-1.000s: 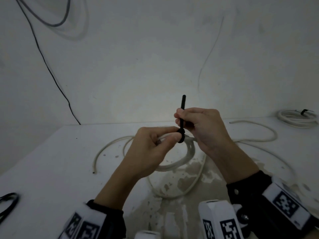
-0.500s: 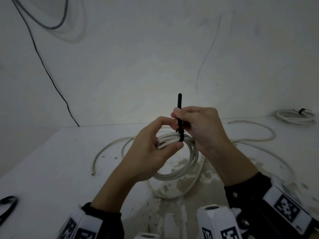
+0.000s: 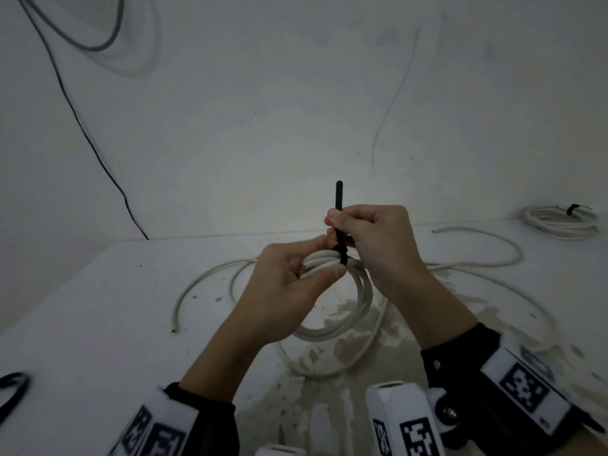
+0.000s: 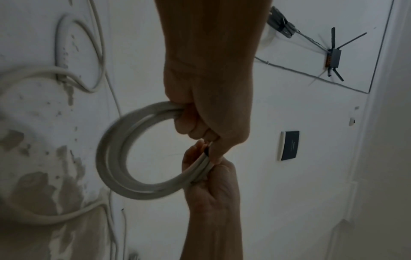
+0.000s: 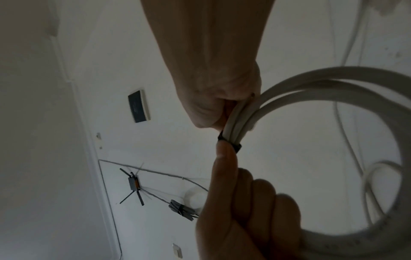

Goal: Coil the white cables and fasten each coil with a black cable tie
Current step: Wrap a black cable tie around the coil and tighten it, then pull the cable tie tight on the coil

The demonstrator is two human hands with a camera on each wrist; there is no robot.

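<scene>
A white cable coil point(image 3: 360, 301) hangs between both hands above the table point(image 3: 98, 324). My left hand point(image 3: 325, 258) grips the coil's top strands, thumb under and fingers over. A black cable tie point(image 3: 342, 255) wraps the bundle right beside that thumb. My right hand point(image 3: 335, 225) pinches the tie's tail, which sticks straight up past the fingers. In the left wrist view the left hand point(image 4: 195, 128) holds the coil point(image 4: 115, 158). In the right wrist view the tie point(image 5: 235, 146) bands the strands of the coil point(image 5: 311, 84) above the left thumb point(image 5: 224, 158).
A tied white coil point(image 3: 559, 220) lies at the back right. Loose white cables trail on the table to the left point(image 3: 204, 281) and right point(image 3: 487, 255). A black loop point(image 3: 13, 390) lies at the left edge. A thin black wire point(image 3: 82, 126) runs down the wall.
The left hand's fingers have lifted a little, and the coil's strands now show under the tie. The tie sits closer round the bundle. Both hands stay in about the same place.
</scene>
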